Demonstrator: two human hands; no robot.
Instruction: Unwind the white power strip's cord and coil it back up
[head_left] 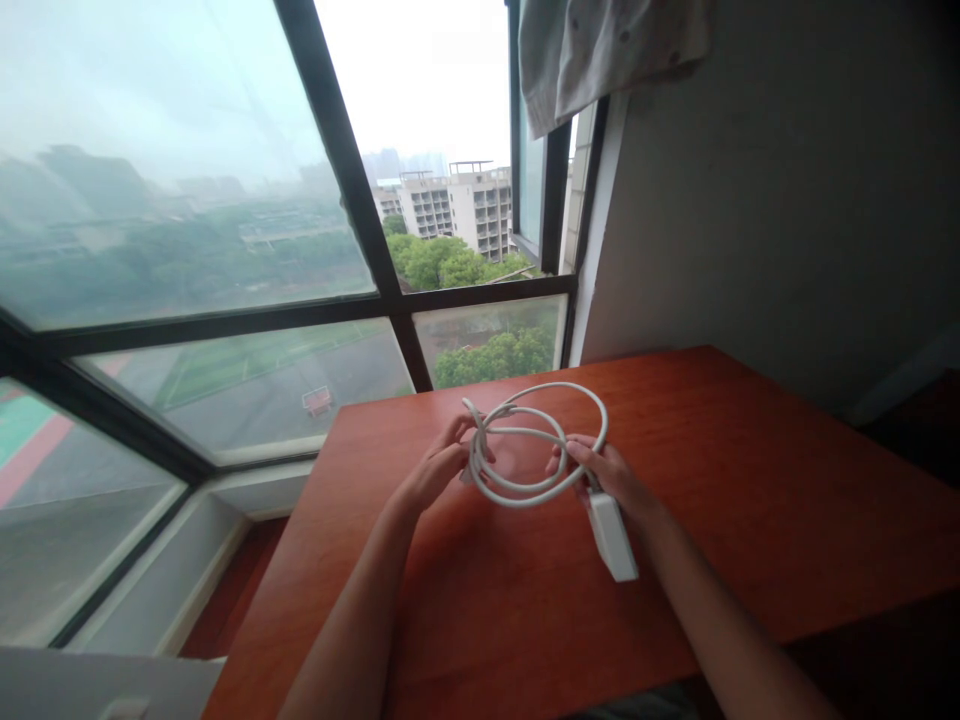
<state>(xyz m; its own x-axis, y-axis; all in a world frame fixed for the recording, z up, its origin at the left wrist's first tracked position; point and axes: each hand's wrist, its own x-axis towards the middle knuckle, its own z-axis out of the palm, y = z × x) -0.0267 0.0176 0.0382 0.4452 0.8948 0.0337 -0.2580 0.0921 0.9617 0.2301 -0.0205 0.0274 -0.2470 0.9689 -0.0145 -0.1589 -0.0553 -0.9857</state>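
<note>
A white cable [540, 440] lies looped in a coil over the reddish-brown wooden table [750, 480]. My left hand [442, 465] pinches the left side of the coil, fingers closed on several strands. My right hand [611, 475] grips the coil's right side, where the cable joins a white rectangular power strip [611, 535]. The strip rests under my right wrist, pointing toward me. Both forearms reach in from the bottom of the view.
A large dark-framed window [360, 220] fills the left and centre, with buildings and trees outside. A grey wall [787, 180] stands to the right. Light cloth [607, 50] hangs at the top. The table's left edge drops toward the sill.
</note>
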